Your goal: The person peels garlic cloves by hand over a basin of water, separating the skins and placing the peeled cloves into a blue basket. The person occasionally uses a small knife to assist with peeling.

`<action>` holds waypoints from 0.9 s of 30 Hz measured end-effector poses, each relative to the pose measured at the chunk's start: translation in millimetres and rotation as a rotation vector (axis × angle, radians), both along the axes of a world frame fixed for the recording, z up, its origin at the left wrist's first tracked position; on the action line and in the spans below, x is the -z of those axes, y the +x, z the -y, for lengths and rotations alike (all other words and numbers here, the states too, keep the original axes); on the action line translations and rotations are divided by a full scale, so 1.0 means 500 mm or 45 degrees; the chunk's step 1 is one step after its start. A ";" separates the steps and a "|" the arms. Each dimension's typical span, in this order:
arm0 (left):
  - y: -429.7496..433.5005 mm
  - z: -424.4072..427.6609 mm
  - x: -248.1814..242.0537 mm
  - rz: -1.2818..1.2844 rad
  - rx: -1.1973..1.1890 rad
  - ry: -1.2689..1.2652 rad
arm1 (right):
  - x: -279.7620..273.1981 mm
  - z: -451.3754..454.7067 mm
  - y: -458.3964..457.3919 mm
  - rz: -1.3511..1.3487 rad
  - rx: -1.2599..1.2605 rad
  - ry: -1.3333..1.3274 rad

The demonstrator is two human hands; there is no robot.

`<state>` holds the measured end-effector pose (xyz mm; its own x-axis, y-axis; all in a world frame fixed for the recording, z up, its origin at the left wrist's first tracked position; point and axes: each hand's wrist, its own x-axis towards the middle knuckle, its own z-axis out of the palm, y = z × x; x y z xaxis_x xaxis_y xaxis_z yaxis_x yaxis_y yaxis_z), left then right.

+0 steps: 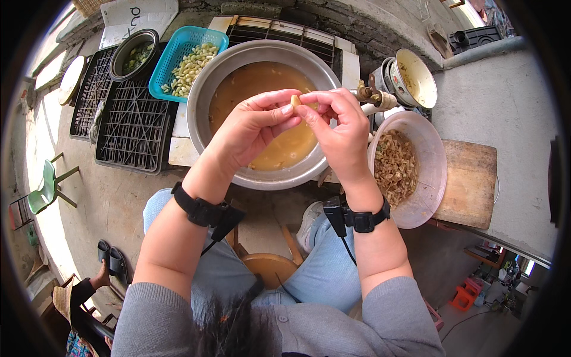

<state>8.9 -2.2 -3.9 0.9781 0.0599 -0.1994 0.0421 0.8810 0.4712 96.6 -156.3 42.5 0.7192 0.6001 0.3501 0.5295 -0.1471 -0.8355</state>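
A pale yellow clove (pixel 295 101), apparently garlic, is pinched between the fingertips of both my hands. My left hand (pixel 256 122) grips it with thumb and forefinger from the left, and my right hand (pixel 341 127) meets it from the right. Both are above a wide metal basin (pixel 200 85) of cloudy brown water with bits of skin floating in it. Left of the basin, a turquoise plastic basket (pixel 157 71) contains a heap of peeled cloves (pixel 189 69). To the right, brown papery skins (pixel 395 167) partly fill a translucent pinkish plastic tub (pixel 430 178).
A brass tap (pixel 370 93) juts near the basin's right rim. Behind the tub are stacked enamel bowls (pixel 426 85); a wooden board (pixel 468 183) lies beside it. Black plastic crates (pixel 134 129) and a dark pot (pixel 117 62) are at left. Another person's foot (pixel 101 276) shows lower left.
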 end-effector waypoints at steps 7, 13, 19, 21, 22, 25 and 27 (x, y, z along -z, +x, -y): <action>-0.002 -0.009 -0.006 0.010 0.071 0.049 | 0.002 0.003 0.004 -0.047 -0.076 0.050; -0.005 -0.011 -0.010 -0.009 0.093 0.070 | 0.001 0.007 0.010 -0.017 -0.151 0.075; -0.004 -0.011 -0.011 0.023 0.101 0.054 | -0.004 0.009 0.004 0.029 -0.103 0.052; -0.003 -0.011 -0.011 0.007 0.094 0.063 | -0.004 0.006 0.003 0.066 -0.108 0.088; -0.004 -0.011 -0.011 0.033 0.096 0.051 | -0.003 0.005 0.002 0.089 -0.099 0.094; -0.005 -0.012 -0.011 0.057 0.096 0.034 | -0.002 0.004 0.001 0.121 -0.080 0.111; -0.004 -0.013 -0.013 0.050 0.091 0.038 | -0.003 0.005 0.001 0.146 -0.079 0.126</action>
